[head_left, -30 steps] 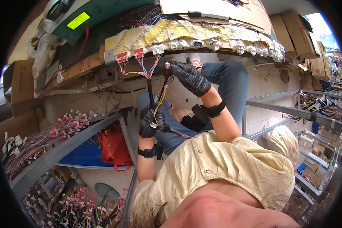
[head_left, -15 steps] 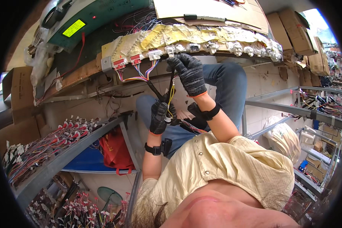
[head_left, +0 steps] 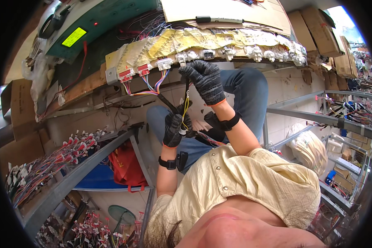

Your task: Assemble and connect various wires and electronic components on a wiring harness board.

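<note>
Both my hands wear dark grey knit gloves. My left hand [head_left: 172,129] is closed around a wire harness [head_left: 166,101] with a black sleeve. A small white connector [head_left: 182,132] and a loop of yellow wire [head_left: 186,108] show beside its fingers. My right hand [head_left: 203,80] pinches the upper end of a black-sleeved branch just below a white socket [head_left: 182,60] on the taped connector board [head_left: 173,43]; its fingertips hide the wire end. To the left, the harness's coloured wires run into two red connectors [head_left: 143,70] and a white connector [head_left: 164,63] at the board's edge.
A green tester box [head_left: 72,39] with a lit yellow display stands back left. A black marker [head_left: 219,20] lies on cardboard behind the board. Wire bundles hang over a metal rack [head_left: 78,173] at left. Metal frames [head_left: 318,118] and cardboard boxes [head_left: 320,33] stand at right.
The board and bench sit slightly lower and further left in the picture. My right hand has shifted a little left and down with them. My left hand keeps its hold on the harness.
</note>
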A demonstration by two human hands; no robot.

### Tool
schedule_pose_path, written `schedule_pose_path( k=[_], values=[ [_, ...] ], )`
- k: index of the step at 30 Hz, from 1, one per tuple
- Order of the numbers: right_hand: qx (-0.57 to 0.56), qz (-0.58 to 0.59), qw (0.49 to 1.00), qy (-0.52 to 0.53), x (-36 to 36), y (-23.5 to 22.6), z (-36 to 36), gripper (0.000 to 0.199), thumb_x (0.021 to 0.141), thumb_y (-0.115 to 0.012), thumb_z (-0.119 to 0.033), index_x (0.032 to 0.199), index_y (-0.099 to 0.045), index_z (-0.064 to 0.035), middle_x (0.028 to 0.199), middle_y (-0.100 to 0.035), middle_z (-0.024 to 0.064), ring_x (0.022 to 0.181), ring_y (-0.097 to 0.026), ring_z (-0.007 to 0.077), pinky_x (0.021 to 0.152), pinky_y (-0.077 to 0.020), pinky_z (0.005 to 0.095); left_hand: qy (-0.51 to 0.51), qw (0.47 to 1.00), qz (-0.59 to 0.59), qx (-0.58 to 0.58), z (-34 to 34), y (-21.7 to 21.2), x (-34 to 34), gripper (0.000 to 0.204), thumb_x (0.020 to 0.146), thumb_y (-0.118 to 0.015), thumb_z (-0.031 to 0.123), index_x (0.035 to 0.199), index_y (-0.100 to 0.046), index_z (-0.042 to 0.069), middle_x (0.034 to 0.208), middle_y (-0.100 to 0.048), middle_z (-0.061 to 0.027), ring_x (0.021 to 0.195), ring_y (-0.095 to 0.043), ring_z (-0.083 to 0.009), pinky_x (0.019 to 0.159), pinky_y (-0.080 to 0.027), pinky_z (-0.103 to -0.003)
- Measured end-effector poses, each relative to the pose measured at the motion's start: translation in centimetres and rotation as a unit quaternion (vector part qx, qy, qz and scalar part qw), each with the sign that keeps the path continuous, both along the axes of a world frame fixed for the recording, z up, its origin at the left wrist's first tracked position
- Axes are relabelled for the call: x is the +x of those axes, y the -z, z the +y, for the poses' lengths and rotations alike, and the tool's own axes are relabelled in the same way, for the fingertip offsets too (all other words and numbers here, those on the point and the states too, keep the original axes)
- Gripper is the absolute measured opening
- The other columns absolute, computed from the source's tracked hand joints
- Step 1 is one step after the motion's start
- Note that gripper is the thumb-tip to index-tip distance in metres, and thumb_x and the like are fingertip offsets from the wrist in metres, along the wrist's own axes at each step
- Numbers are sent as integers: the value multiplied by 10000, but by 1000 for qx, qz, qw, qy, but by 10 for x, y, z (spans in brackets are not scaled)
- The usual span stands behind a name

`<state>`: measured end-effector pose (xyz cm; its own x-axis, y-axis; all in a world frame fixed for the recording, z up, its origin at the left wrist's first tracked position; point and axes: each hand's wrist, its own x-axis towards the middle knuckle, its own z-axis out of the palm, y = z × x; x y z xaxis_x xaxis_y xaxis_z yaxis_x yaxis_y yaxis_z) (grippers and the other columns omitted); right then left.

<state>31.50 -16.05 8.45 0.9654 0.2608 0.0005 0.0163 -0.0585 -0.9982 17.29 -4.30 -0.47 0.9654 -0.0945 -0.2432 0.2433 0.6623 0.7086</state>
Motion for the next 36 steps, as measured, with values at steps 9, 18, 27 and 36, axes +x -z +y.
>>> schedule_pose_path(
  k=[9, 18, 27, 36],
  values=[
    [149, 90, 965, 197, -4, 15, 25, 176, 769, -702, -178, 712, -642, -23, 628, -633, 43, 539, -561, 103, 518, -432, 232, -34, 999, 13, -7, -9, 0, 7, 607, 820, -599, 433, 1196, -487, -30, 729, -541, -6, 570, -501, -68, 503, -403, -199],
    [426, 187, 884, -38, -47, 5, -25, 395, 942, -381, -331, 1222, -452, -61, 1217, -496, 145, 1052, -531, 325, 989, -349, 457, 48, 978, -33, -201, -3, 11, 6, 650, 809, -589, 472, 1189, -460, -39, 646, -498, -42, 510, -456, -136, 453, -362, -252],
    [103, -45, 987, -115, -17, 18, -55, 285, 857, -570, -77, 1138, -568, -32, 1065, -616, 70, 941, -574, 123, 808, -478, 269, 16, 990, -27, -141, -14, 32, 3, 584, 884, -442, 479, 1216, -449, -2, 731, -565, -88, 582, -518, -151, 524, -425, -268],
    [102, 85, 980, 152, -11, 13, -39, 87, 781, -672, -54, 846, -633, -10, 784, -654, 52, 705, -598, 93, 665, -474, 227, 58, 716, -230, 657, -95, 98, -36, 317, 879, -485, 140, 1169, -471, 12, 1137, -532, -99, 1054, -492, -191, 859, -433, -311]
  ],
)
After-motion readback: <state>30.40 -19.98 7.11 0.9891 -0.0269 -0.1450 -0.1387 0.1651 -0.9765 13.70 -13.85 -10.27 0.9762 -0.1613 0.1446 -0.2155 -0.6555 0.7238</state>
